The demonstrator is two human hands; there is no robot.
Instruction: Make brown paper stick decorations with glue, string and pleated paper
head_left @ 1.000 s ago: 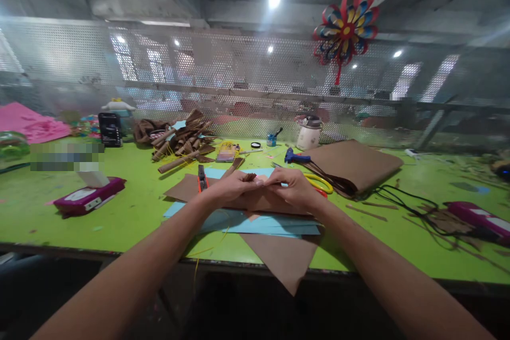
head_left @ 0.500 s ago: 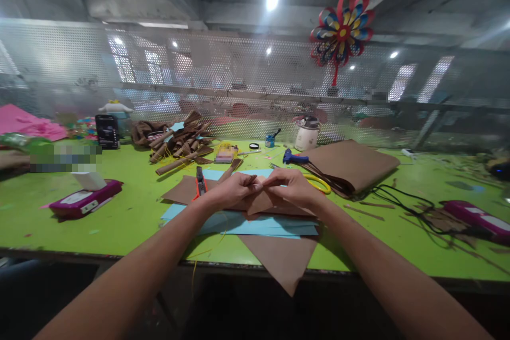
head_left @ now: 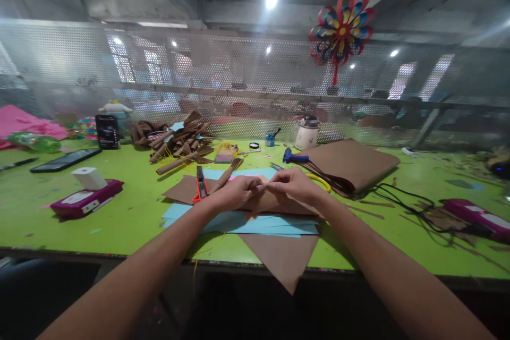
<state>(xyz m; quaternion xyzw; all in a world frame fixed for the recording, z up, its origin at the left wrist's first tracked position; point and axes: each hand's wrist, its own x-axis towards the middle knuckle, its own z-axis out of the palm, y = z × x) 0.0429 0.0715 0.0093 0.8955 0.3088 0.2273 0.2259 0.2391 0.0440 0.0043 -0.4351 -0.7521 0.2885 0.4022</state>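
Observation:
My left hand (head_left: 234,192) and my right hand (head_left: 292,186) meet fingertip to fingertip over the middle of the green table (head_left: 131,212). Both are closed in a pinch on a small folded piece of brown paper (head_left: 265,197) that hangs between them. Under the hands lie light blue sheets (head_left: 255,223) and a brown sheet (head_left: 283,259) whose corner juts over the table's front edge. An orange utility knife (head_left: 200,183) lies just left of my left hand.
A pile of brown paper rolls (head_left: 181,144) sits at the back left, a stack of brown sheets (head_left: 353,162) at the right with yellow scissors (head_left: 321,181) and a blue glue gun (head_left: 294,158). Black cable (head_left: 402,196) trails right. Purple wipe packs (head_left: 85,199) lie at both sides.
Both hands have kept pinching the brown piece, working it slightly lower and closer together. The view has shifted a little, and a dark phone at the far left now shows.

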